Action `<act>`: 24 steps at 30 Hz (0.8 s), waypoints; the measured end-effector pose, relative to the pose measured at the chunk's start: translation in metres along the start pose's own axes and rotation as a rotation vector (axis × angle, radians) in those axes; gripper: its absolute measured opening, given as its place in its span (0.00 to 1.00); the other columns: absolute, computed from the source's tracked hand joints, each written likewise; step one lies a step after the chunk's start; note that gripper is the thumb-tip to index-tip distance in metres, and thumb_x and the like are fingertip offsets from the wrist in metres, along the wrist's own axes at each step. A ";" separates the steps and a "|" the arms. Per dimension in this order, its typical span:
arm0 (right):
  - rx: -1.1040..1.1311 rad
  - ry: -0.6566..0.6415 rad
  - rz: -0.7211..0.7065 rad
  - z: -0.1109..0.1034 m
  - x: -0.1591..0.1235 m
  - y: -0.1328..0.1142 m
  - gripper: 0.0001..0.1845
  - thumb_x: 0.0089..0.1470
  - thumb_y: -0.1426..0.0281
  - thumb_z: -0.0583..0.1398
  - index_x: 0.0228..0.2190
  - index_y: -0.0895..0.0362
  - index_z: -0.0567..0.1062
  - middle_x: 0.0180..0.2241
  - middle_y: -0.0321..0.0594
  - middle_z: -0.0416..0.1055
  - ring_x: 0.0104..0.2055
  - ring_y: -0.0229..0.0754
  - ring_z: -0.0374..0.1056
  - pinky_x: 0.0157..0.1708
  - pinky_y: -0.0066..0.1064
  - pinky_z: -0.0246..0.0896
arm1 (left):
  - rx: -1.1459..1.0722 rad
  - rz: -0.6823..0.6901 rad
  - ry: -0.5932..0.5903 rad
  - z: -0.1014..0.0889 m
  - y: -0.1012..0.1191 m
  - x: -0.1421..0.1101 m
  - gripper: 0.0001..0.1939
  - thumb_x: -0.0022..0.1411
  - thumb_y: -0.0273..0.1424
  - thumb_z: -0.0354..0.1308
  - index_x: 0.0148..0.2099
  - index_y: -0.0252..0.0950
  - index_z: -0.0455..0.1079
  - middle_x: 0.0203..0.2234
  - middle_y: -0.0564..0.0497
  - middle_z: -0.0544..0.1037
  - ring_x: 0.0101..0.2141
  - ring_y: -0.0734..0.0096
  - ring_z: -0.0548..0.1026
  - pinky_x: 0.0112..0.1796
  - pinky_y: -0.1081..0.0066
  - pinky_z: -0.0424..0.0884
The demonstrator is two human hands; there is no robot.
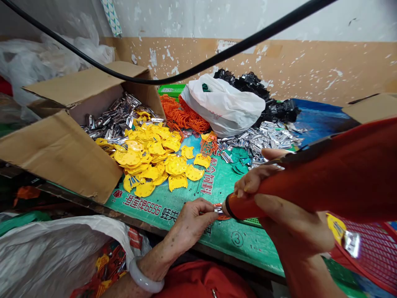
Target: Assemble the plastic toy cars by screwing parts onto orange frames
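Note:
My right hand [288,207] is wrapped round a large orange-red electric screwdriver [325,174], its nose pointing left and down. My left hand [197,215] pinches a small shiny metal clip [218,209] with an orange plastic part under it, close above the green sheet. The driver's tip meets that piece; the exact contact point is hidden. Beyond my left hand lies a heap of yellow plastic pieces [155,153], some with blue marks. More silver metal clips [266,140] lie loose behind the driver, beside a few green plastic pieces [240,159].
An open cardboard box [89,165] on its side spills metal clips at left. Orange netting-like parts [182,116], a white plastic bag [226,105] and black parts [279,111] stand behind. A black cable [198,70] crosses overhead. At right sits a red basket [369,248].

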State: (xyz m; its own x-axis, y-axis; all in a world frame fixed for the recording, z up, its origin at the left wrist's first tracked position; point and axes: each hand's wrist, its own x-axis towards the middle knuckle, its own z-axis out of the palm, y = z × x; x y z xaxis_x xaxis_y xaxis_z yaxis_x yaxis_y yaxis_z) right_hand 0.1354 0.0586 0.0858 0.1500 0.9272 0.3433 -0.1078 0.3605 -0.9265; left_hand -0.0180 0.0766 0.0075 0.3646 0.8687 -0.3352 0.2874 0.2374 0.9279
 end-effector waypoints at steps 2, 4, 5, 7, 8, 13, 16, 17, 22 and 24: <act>0.039 -0.002 -0.001 -0.002 0.000 0.002 0.22 0.48 0.70 0.64 0.45 0.44 0.69 0.27 0.32 0.67 0.28 0.40 0.67 0.29 0.36 0.69 | 0.011 0.003 0.000 0.000 0.000 0.000 0.10 0.53 0.34 0.58 0.28 0.33 0.76 0.30 0.49 0.76 0.33 0.66 0.71 0.36 0.69 0.63; 0.083 -0.006 0.005 -0.004 -0.001 0.003 0.19 0.47 0.71 0.64 0.42 0.45 0.71 0.28 0.32 0.68 0.29 0.40 0.67 0.31 0.36 0.70 | 0.017 -0.001 0.004 0.000 0.000 -0.001 0.10 0.53 0.35 0.58 0.29 0.33 0.75 0.29 0.49 0.76 0.32 0.67 0.71 0.35 0.70 0.63; 0.104 -0.007 0.009 -0.005 -0.001 0.004 0.17 0.47 0.71 0.64 0.41 0.45 0.71 0.29 0.32 0.68 0.30 0.40 0.68 0.32 0.37 0.70 | 0.020 -0.006 0.008 0.000 0.000 -0.001 0.10 0.53 0.35 0.58 0.29 0.33 0.75 0.28 0.50 0.76 0.32 0.67 0.71 0.34 0.70 0.63; 0.131 -0.009 0.017 -0.005 -0.001 0.005 0.14 0.48 0.72 0.64 0.38 0.46 0.73 0.29 0.32 0.69 0.30 0.40 0.68 0.33 0.37 0.70 | 0.025 -0.014 0.011 0.001 0.001 -0.002 0.10 0.53 0.35 0.59 0.29 0.34 0.75 0.28 0.50 0.75 0.31 0.68 0.71 0.34 0.71 0.63; 0.138 -0.008 0.017 -0.005 -0.001 0.004 0.12 0.48 0.72 0.64 0.36 0.47 0.73 0.29 0.32 0.69 0.31 0.40 0.68 0.33 0.37 0.70 | 0.028 -0.015 0.013 0.001 0.001 -0.002 0.10 0.53 0.35 0.59 0.29 0.34 0.75 0.28 0.50 0.75 0.31 0.68 0.71 0.34 0.71 0.63; 0.110 -0.001 0.004 -0.001 0.001 0.000 0.09 0.47 0.69 0.66 0.32 0.49 0.73 0.27 0.32 0.70 0.30 0.40 0.67 0.31 0.36 0.68 | 0.035 -0.007 0.008 0.001 0.002 -0.002 0.08 0.53 0.34 0.59 0.28 0.34 0.74 0.29 0.49 0.76 0.33 0.67 0.72 0.35 0.71 0.64; 0.046 0.003 0.019 0.001 0.001 -0.001 0.11 0.44 0.67 0.67 0.32 0.51 0.74 0.25 0.33 0.69 0.29 0.40 0.67 0.31 0.37 0.68 | 0.037 -0.002 0.007 0.001 0.002 -0.002 0.08 0.54 0.33 0.58 0.27 0.34 0.73 0.29 0.49 0.76 0.33 0.67 0.72 0.36 0.71 0.65; 0.032 0.013 0.021 0.002 0.001 -0.002 0.13 0.44 0.67 0.67 0.34 0.51 0.73 0.25 0.33 0.68 0.28 0.40 0.67 0.31 0.37 0.68 | 0.040 -0.001 0.007 0.001 0.002 -0.001 0.08 0.54 0.33 0.58 0.27 0.34 0.73 0.29 0.49 0.76 0.33 0.67 0.72 0.36 0.71 0.65; 0.035 0.046 0.017 0.002 -0.002 -0.001 0.22 0.46 0.69 0.65 0.44 0.45 0.69 0.27 0.32 0.68 0.29 0.41 0.67 0.30 0.37 0.69 | 0.033 0.003 -0.002 0.000 0.002 -0.002 0.08 0.54 0.33 0.58 0.27 0.34 0.74 0.29 0.49 0.75 0.33 0.67 0.71 0.36 0.70 0.65; 0.011 0.001 0.029 -0.003 -0.002 0.003 0.25 0.47 0.70 0.64 0.48 0.43 0.67 0.28 0.33 0.68 0.30 0.42 0.68 0.30 0.39 0.71 | 0.029 0.006 0.000 0.001 0.001 -0.002 0.08 0.53 0.33 0.58 0.27 0.34 0.73 0.28 0.50 0.74 0.32 0.67 0.71 0.36 0.70 0.64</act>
State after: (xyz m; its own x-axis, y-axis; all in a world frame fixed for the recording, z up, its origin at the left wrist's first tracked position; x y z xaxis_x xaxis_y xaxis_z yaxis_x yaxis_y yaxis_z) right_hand 0.1375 0.0579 0.0823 0.1478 0.9371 0.3163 -0.1226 0.3347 -0.9343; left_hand -0.0176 0.0748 0.0094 0.3665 0.8702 -0.3293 0.3108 0.2191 0.9249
